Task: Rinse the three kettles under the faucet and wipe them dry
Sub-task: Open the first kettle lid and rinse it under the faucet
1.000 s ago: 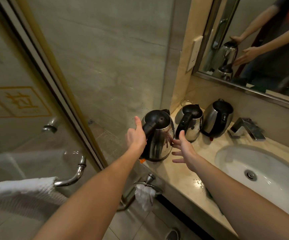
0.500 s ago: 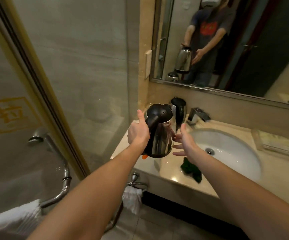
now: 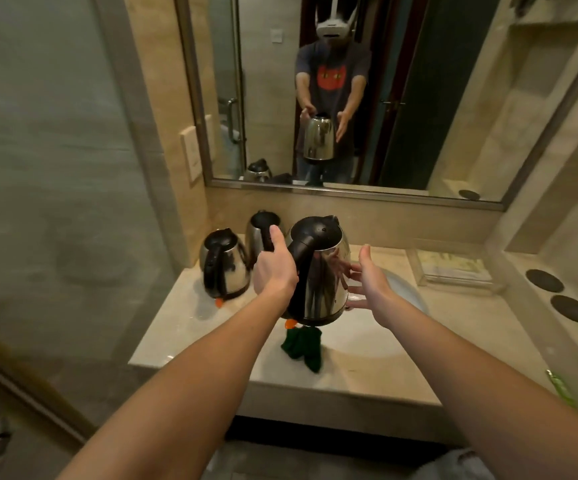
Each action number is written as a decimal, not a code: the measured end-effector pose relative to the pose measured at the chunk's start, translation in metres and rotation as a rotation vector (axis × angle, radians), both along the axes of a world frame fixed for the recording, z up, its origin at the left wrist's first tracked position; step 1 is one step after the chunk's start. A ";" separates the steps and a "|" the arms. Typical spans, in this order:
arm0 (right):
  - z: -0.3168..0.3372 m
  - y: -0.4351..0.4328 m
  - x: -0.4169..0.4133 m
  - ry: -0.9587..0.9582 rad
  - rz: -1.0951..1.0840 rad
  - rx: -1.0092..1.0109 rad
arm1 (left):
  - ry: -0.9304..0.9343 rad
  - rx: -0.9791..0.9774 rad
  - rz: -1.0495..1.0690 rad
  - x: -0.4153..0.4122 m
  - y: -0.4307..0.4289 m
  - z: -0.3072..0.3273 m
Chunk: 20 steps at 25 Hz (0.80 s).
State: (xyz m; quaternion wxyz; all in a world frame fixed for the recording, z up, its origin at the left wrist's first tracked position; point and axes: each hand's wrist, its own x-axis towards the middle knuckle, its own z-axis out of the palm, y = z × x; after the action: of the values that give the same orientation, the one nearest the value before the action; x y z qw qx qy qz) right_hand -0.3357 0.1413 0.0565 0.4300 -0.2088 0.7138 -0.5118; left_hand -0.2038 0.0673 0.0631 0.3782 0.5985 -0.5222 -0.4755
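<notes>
My left hand (image 3: 274,271) grips the black handle of a steel kettle (image 3: 325,278) with a black lid, held upright in the air over the left rim of the white basin (image 3: 405,306). My right hand (image 3: 367,282) is spread open beside the kettle's right side, fingers near the steel; I cannot tell whether they touch it. Two more steel kettles stand on the counter at the back left: one (image 3: 223,268) nearer, one (image 3: 261,233) behind my left hand, partly hidden. The faucet is hidden behind the held kettle.
A dark green cloth (image 3: 303,344) lies on the beige counter (image 3: 183,334) under the held kettle. A clear tray (image 3: 454,268) sits right of the basin, two black discs (image 3: 557,296) further right. A mirror (image 3: 350,98) spans the wall; glass shower door at left.
The kettle has been carried rightward in my left hand to above the basin's edge. My view has swung right, facing the mirror. My right hand stays open beside the kettle.
</notes>
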 end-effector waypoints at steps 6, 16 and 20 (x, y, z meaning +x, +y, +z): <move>0.000 0.014 -0.084 -0.011 0.011 -0.014 | -0.020 0.007 0.000 -0.081 0.015 0.001; -0.024 -0.010 -0.137 -0.010 0.068 0.003 | -0.068 0.085 0.086 -0.136 0.002 -0.027; -0.030 -0.039 -0.141 0.066 0.074 -0.039 | -0.087 0.128 0.081 -0.144 -0.022 -0.049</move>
State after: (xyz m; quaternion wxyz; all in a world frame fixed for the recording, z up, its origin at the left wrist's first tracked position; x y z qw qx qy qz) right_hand -0.4771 0.1023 0.0269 0.4208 -0.2600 0.7094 -0.5022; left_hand -0.3483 0.0455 0.0140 0.3351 0.6621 -0.4822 -0.4656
